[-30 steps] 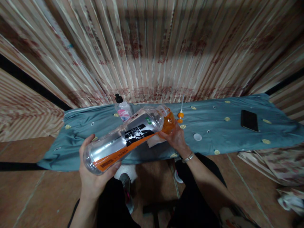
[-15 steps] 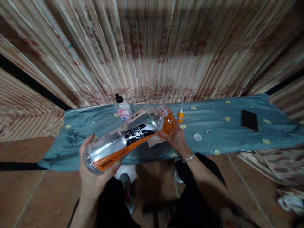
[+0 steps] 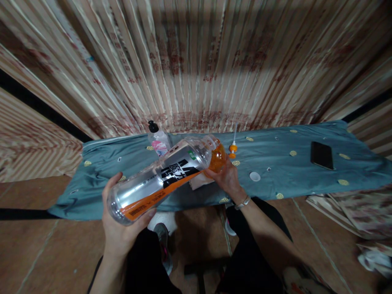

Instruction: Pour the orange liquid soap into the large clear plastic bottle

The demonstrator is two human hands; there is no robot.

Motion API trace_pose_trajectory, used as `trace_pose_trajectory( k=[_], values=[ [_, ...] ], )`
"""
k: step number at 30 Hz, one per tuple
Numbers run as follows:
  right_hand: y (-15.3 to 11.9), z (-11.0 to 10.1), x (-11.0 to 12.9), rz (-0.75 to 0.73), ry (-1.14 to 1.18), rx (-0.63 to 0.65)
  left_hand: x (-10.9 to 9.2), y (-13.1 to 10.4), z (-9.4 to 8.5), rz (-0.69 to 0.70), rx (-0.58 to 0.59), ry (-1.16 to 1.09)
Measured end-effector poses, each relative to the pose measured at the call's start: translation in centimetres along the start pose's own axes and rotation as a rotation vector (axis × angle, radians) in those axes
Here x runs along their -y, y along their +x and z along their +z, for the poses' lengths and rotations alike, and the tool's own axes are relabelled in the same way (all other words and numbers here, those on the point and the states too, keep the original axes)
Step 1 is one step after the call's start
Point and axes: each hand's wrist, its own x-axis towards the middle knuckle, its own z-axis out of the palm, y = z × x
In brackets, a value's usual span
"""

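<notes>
My left hand [image 3: 122, 224] is wrapped around the base of a large clear drink bottle [image 3: 171, 171] with a silver, black and orange label. The bottle lies tilted in the air, its neck up and to the right. At that neck is an orange see-through bottle [image 3: 218, 157], gripped by my right hand [image 3: 228, 175]. The two mouths meet or overlap; I cannot tell whether they touch. On the cloth just behind my right hand lies an orange-and-white pump head [image 3: 233, 150] with a thin tube. A white round cap [image 3: 255, 176] rests to its right.
A blue-green cloth [image 3: 284, 175] covers the narrow table. Behind the drink bottle stands a clear bottle with a black top [image 3: 159, 143] and pink label. A black phone [image 3: 321, 155] lies at the right. A pale folded item [image 3: 200, 181] shows beneath. Striped curtain [image 3: 190, 81] hangs behind.
</notes>
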Motion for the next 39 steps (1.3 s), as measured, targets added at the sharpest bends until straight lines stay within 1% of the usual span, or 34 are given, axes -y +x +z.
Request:
trace_pose_trajectory(
  k=[3, 5, 8, 10, 13, 19, 24, 28, 33, 39],
  values=[
    [0.0, 0.0, 0.0, 0.005, -0.007, 0.005, 0.0, 0.1, -0.1, -0.009, 0.082, 0.010],
    [0.0, 0.0, -0.1, 0.004, -0.017, 0.001, -0.1, 0.1, -0.1, -0.006, 0.094, 0.007],
    [0.0, 0.1, -0.3, -0.011, -0.014, -0.004, -0.2, 0.0, 0.4, 0.016, -0.018, -0.015],
    [-0.1, 0.1, -0.4, -0.025, 0.009, 0.000, -0.3, -0.1, 0.7, 0.029, -0.031, -0.018],
    [-0.1, 0.1, -0.4, -0.032, 0.039, 0.005, -0.4, 0.0, 1.0, 0.033, -0.024, -0.019],
    [0.0, 0.0, -0.1, 0.020, 0.024, 0.004, -0.5, 0.2, 0.8, 0.052, -0.011, -0.025],
    [-0.1, 0.2, -0.4, -0.029, 0.025, -0.010, -0.5, 0.0, 0.6, 0.047, -0.010, -0.022],
    [-0.2, 0.4, -0.8, -0.063, 0.018, -0.015, -0.4, 0.0, 0.7, 0.021, -0.015, -0.030],
    [-0.2, 0.5, -1.0, -0.041, 0.013, -0.029, -0.5, 0.0, 0.9, 0.018, -0.021, -0.046],
    [0.0, 0.2, -0.5, -0.037, 0.025, -0.012, -0.5, -0.1, 0.8, 0.018, -0.015, -0.051]
  ],
)
